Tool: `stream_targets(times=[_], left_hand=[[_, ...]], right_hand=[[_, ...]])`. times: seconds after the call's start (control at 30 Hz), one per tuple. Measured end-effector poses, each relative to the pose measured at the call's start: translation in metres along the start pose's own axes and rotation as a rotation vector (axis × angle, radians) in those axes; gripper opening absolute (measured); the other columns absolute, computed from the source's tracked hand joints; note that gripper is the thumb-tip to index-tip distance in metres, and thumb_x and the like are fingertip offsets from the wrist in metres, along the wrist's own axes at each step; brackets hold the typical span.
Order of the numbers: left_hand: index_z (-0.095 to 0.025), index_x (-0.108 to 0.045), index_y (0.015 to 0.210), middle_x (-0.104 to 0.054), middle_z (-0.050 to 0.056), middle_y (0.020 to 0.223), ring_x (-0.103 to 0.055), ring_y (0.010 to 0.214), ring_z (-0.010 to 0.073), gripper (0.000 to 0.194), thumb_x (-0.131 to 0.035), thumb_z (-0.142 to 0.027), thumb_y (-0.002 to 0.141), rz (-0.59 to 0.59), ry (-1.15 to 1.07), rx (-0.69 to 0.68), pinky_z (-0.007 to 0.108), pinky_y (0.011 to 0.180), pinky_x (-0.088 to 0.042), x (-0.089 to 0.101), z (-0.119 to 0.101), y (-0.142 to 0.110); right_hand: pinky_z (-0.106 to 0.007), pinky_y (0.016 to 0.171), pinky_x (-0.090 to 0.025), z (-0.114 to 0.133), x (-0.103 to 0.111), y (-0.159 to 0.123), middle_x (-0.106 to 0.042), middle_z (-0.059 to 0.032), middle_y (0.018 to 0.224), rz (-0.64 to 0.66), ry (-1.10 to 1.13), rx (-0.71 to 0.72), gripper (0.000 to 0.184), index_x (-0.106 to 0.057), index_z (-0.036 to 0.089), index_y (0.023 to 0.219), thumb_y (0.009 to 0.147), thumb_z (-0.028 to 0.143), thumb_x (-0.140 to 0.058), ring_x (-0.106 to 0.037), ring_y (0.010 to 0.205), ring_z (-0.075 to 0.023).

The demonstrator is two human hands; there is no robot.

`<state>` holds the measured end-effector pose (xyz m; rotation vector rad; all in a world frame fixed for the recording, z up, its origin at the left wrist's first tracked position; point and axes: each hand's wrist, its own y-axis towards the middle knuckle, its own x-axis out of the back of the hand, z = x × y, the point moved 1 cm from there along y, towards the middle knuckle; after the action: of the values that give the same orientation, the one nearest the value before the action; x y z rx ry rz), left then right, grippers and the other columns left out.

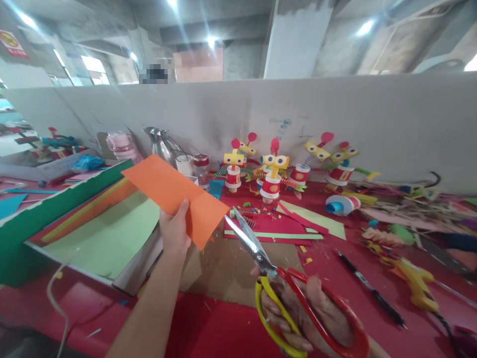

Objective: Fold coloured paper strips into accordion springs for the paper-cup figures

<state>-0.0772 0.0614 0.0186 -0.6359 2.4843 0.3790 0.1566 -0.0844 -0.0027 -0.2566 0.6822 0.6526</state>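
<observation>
My left hand pinches a rectangular sheet of orange paper near its lower edge, holding it tilted above the table. In my right hand is a pair of scissors with one yellow and one red handle. The blades are slightly apart, and their tips lie close to the right corner of the orange paper. Whether the tips touch the paper I cannot tell. Below them, a brown board lies on the red tabletop, with strips of red and pale green paper behind it.
Several paper-cup figures stand along the grey partition. To the left, a box holds coloured sheets. A black pen and a yellow glue gun lie at right, before a heap of paper scraps. A metal jug stands behind.
</observation>
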Motion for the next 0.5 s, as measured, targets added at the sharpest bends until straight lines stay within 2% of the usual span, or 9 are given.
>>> stream_targets(times=[0.23,0.43,0.5], left_hand=[[-0.018,-0.064,0.098,-0.069,0.008,0.106,-0.066,0.095,0.0227,0.040,-0.079,-0.025,0.062,0.099,-0.023,0.047,0.038,0.087,-0.053,-0.005,-0.002,-0.008],[-0.021,-0.060,0.108,-0.070,0.008,0.104,-0.068,0.087,0.0247,0.061,-0.084,-0.016,0.052,0.316,-0.007,0.168,0.039,0.082,-0.055,-0.008,-0.005,-0.015],[-0.021,-0.060,0.109,-0.070,0.008,0.104,-0.069,0.085,0.0259,0.064,-0.084,-0.013,0.050,0.353,0.009,0.215,0.040,0.079,-0.056,-0.006,-0.005,-0.014]], right_hand=[[-0.015,0.039,-0.032,-0.001,0.005,0.000,-0.045,-0.0028,0.080,0.034,0.085,-0.017,0.068,-0.047,0.024,0.127,0.077,0.070,-0.046,-0.041,0.064,-0.0109],[-0.014,0.039,-0.031,0.003,0.000,0.001,-0.045,-0.0027,0.081,0.043,0.100,-0.008,0.069,-0.049,0.025,0.126,0.076,0.071,-0.047,-0.040,0.064,-0.0107],[-0.014,0.040,-0.032,0.004,-0.001,0.001,-0.046,-0.0034,0.082,0.038,0.095,0.000,0.069,-0.050,0.024,0.125,0.076,0.072,-0.046,-0.041,0.064,-0.0110]])
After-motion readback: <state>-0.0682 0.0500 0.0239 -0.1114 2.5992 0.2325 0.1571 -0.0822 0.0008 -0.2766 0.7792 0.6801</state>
